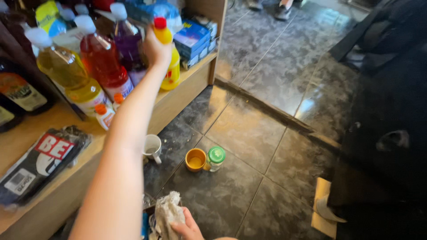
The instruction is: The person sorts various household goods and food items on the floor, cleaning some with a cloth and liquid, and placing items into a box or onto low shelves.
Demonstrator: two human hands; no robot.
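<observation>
Left hand [156, 50] gripping yellow bottle [169, 58] on the wooden shelf [187, 82].
Below shelf, right hand [187, 226] clutching crumpled rag [168, 213].

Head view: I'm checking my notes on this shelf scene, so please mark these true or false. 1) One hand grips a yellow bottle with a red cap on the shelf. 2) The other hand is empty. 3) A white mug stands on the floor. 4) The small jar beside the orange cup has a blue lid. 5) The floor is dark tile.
1) True: the left hand is closed around the yellow bottle with a red cap, at the wooden shelf.
2) False: the right hand holds a crumpled white cloth.
3) True: the white mug stands on the floor by the shelf.
4) False: the small jar beside the orange cup has a green lid.
5) True: the tile floor is dark and glossy.
</observation>
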